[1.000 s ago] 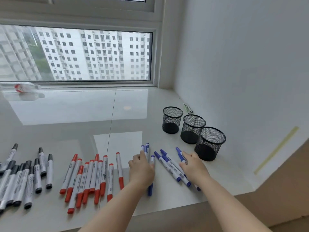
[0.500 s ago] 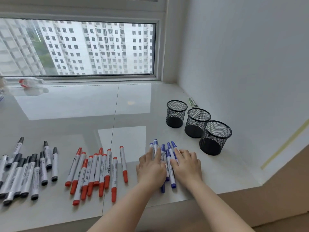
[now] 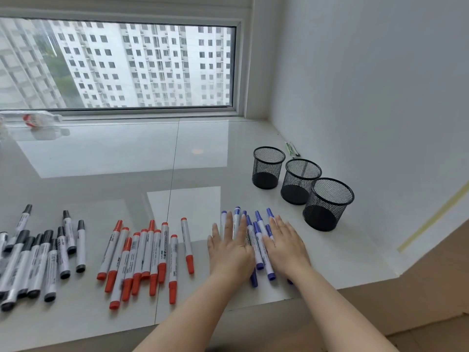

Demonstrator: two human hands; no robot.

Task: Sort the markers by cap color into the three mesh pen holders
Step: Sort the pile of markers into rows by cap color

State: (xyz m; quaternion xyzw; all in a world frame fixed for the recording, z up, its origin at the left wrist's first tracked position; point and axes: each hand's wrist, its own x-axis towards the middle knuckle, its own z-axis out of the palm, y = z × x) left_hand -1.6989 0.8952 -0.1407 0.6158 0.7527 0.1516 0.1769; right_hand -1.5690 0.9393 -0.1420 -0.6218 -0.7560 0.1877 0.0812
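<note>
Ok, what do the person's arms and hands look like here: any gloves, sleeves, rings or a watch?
Both are bare. The left hand and right hand wear no gloves, and no rings show on the fingers. No watch or band sits at either wrist. Both forearms are uncovered right down to the bottom edge of the picture, so no sleeve is in view.

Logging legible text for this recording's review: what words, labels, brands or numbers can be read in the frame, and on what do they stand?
Nothing can be read with confidence.
White red-capped markers: dark print and a barcode on the barrels, too small and blurred to read.
White black-capped markers: barrel print, blurred.
White blue-capped markers: barrel print, mostly hidden under the hands.
Clear plastic bottle: red label, unreadable.
</note>
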